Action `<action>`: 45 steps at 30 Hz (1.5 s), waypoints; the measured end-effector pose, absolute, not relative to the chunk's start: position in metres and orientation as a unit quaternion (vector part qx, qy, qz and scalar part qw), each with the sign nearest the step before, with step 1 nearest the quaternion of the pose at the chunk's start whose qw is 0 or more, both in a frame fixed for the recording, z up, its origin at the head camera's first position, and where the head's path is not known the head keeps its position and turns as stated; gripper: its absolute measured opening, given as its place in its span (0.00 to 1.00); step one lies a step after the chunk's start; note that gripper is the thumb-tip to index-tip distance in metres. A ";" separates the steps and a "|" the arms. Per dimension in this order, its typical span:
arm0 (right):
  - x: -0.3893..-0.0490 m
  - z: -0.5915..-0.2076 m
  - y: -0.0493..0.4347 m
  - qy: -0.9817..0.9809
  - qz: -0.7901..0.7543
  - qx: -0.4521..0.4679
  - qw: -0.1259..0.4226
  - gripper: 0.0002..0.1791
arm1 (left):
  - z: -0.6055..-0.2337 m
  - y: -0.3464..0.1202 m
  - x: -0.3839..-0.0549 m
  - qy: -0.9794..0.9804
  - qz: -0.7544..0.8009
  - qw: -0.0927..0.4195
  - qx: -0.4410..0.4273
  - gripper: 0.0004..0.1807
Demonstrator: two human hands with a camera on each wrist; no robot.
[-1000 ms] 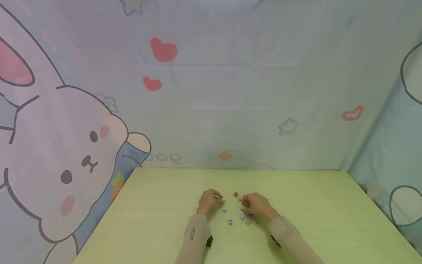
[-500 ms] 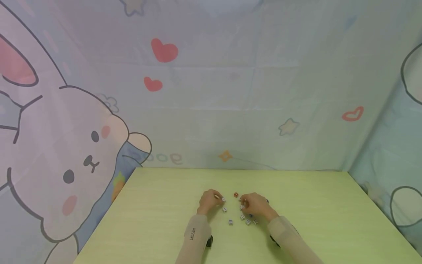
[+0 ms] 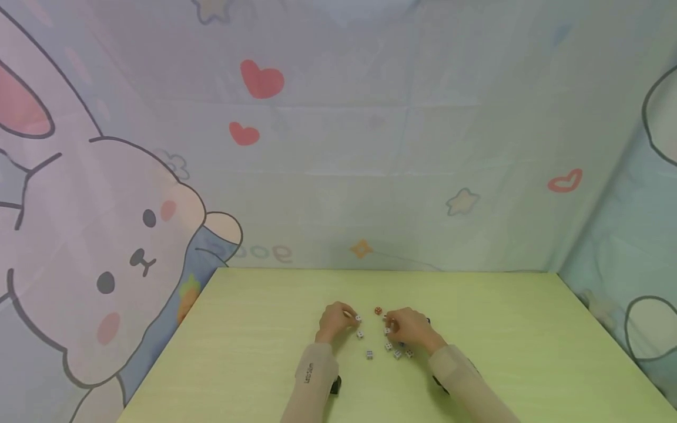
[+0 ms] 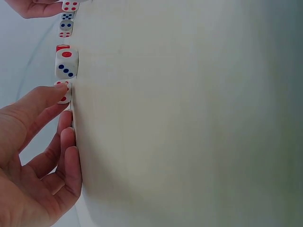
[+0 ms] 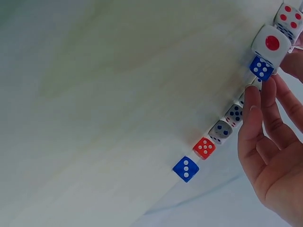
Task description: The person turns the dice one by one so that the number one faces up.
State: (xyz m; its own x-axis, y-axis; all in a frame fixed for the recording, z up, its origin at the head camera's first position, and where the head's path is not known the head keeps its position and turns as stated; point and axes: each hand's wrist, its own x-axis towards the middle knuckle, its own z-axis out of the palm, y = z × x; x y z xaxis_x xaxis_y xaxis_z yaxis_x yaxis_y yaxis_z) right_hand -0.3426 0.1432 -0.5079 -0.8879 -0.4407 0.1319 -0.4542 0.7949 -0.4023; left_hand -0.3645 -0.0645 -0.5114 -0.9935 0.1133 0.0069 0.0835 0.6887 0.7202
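My left hand pinches a white die with red pips between thumb and fingers, close over the table. Its other fingers are bent beneath. Opposite it, my right hand holds a white die at its fingertips, and the fingers hide most of that die. A blue die and a larger white die with one red pip show just past the right fingertips. Nearest the left hand on its own side lies another white die.
On the yellow-green table, a red die lies beyond the hands. Several white dice, among them one on the left and one on the right, lie nearer. A patterned cloth hangs behind the table.
The right fingertips have shifted very slightly to the left with their die. The left hand and the loose dice stay in place.
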 end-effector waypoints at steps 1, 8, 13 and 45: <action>-0.343 -0.508 0.144 -0.947 0.216 0.236 0.016 0.07 | -0.512 -0.065 -0.364 0.919 0.390 0.018 0.056 0.07; -0.343 -0.510 0.146 -0.946 0.224 0.236 0.011 0.07 | -0.514 -0.065 -0.365 0.920 0.388 0.014 0.061 0.07; -0.341 -0.510 0.146 -0.944 0.223 0.243 0.016 0.07 | -0.515 -0.064 -0.365 0.920 0.387 0.014 0.058 0.07; -0.341 -0.502 0.145 -0.945 0.210 0.250 -0.001 0.11 | -0.512 -0.065 -0.364 0.918 0.392 0.009 0.059 0.07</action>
